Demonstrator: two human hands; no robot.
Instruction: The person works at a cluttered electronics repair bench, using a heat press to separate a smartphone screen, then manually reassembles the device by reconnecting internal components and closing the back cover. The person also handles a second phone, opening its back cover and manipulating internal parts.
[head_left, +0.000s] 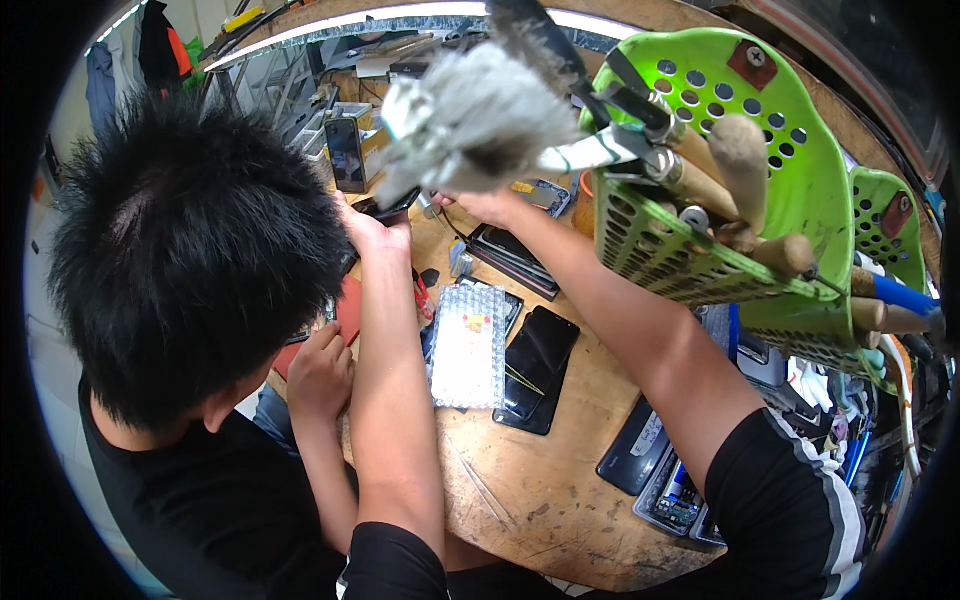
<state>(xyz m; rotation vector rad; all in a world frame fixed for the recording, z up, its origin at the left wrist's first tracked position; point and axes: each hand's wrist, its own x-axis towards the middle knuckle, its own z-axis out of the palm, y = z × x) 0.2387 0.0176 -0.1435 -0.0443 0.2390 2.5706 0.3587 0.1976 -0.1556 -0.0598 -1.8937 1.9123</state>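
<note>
My left hand [377, 232] is raised over the far part of the bench, its fingers closed round a dark phone [393, 206]. To the right of it, my right hand [487, 206] is closed, with its fingertips close to the phone's edge. What those fingertips hold is too small to make out. A fluffy grey duster [475, 115] hangs close to the camera and hides the space just above both hands. Nearer to me on the wooden bench lie a bubble-wrap packet [468, 350] and a black phone [548, 350] with thin tweezers [524, 379] across it.
A co-worker [190, 260] leans in at the left, one hand [322, 372] beside my left forearm. Green baskets [640, 245] of wooden-handled tools overhang the right side. A phone [346, 155] stands upright at the back. Opened device parts [672, 498] lie by my right elbow.
</note>
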